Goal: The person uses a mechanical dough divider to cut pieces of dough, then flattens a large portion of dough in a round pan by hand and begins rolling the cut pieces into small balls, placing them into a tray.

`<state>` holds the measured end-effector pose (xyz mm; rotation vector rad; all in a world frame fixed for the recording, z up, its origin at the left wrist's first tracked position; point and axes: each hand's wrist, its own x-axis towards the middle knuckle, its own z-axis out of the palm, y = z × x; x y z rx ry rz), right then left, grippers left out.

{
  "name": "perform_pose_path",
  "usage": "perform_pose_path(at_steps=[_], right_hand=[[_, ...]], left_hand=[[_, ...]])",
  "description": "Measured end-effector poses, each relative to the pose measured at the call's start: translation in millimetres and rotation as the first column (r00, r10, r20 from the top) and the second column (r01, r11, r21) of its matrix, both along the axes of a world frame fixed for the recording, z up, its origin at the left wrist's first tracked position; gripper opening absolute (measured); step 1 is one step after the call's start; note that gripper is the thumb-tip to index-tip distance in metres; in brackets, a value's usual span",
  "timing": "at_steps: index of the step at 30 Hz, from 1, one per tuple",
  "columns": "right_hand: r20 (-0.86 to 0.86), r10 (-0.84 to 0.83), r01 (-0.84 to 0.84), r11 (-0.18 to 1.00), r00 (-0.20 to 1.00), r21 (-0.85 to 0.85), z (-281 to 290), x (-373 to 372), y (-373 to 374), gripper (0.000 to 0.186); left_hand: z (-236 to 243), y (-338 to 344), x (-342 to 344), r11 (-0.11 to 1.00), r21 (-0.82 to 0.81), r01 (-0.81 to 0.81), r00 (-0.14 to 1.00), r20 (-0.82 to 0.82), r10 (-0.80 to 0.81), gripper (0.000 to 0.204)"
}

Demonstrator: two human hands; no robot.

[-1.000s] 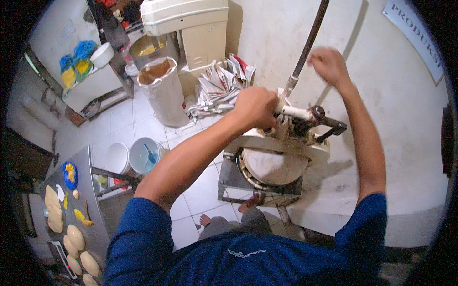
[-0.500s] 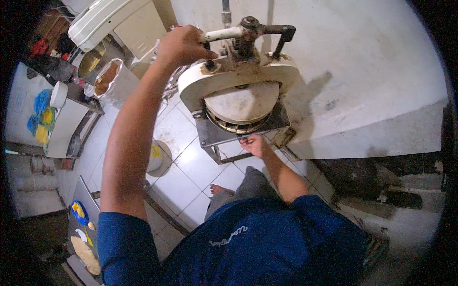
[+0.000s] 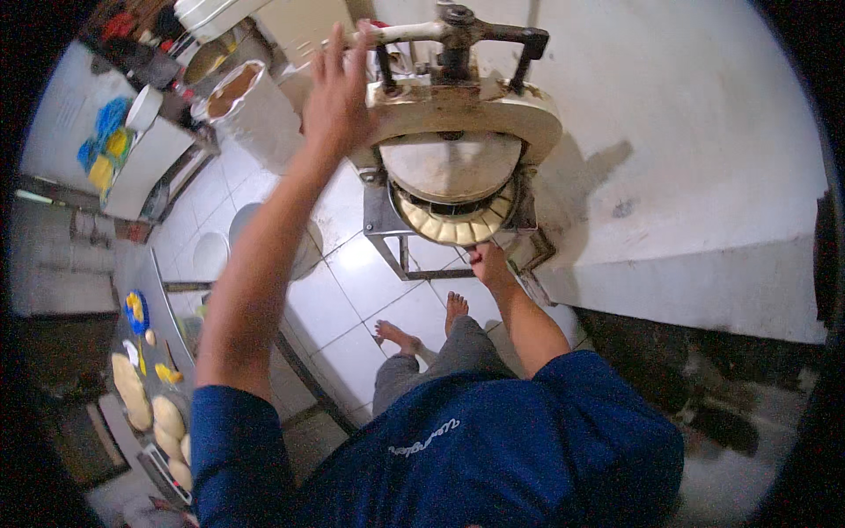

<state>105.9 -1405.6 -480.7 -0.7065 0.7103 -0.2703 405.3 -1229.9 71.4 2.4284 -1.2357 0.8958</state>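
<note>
A cream-coloured dough divider [image 3: 541,123] stands against the wall on a metal stand, its thick lever [image 3: 409,33] running across the top. Beneath its round white cover [image 3: 449,167], a round pan [image 3: 414,231] sticks out toward me, holding a ring of dough cut into wedges [image 3: 453,232]. My right hand [image 3: 491,266] is closed on the front edge of the pan, where a small grip seems to be; its fingers partly hide it. My left hand [image 3: 339,110] is raised beside the lever's left end, fingers stretched out and holding nothing.
At the lower left a metal table [image 3: 163,308] bears several dough lumps [image 3: 167,418], a blue bowl [image 3: 136,310] and a scale [image 3: 163,466]. A white sack [image 3: 255,114] and tubs stand left of the machine. The wall [image 3: 669,158] rises close on the right.
The pan has come out toward me, baring the cut dough. My left hand has let go of the lever and spread its fingers. My right hand has shifted slightly right.
</note>
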Motion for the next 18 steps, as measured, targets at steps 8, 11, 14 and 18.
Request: perform_pose_path(at_steps=[8, 11, 14, 18], right_hand=[[-0.151, -0.008, 0.056, 0.947, 0.989, 0.317, 231.4, -218.9, 44.8, 0.048], [-0.074, 0.166, -0.133, 0.935, 0.983, 0.329, 278.5, -272.8, 57.0, 0.047], [-0.262, 0.298, -0.261, 0.951, 0.918, 0.167, 351.9, -234.5, 15.7, 0.035], [-0.199, 0.503, -0.477, 0.863, 0.841, 0.166, 373.0, -233.2, -29.0, 0.038]], left_hand=[[-175.4, 363.6, -344.7, 0.695, 0.61, -0.381, 0.492, -0.502, 0.711, 0.123], [-185.9, 532.6, -536.0, -0.139, 0.716, -0.684, -0.201, -0.001, 0.98, 0.108], [-204.8, 535.9, -666.7, -0.376, 0.606, -0.701, -0.531, -0.091, 0.843, 0.093], [-244.8, 506.1, -675.7, -0.094, 0.429, -0.898, -0.258, -0.342, 0.903, 0.093]])
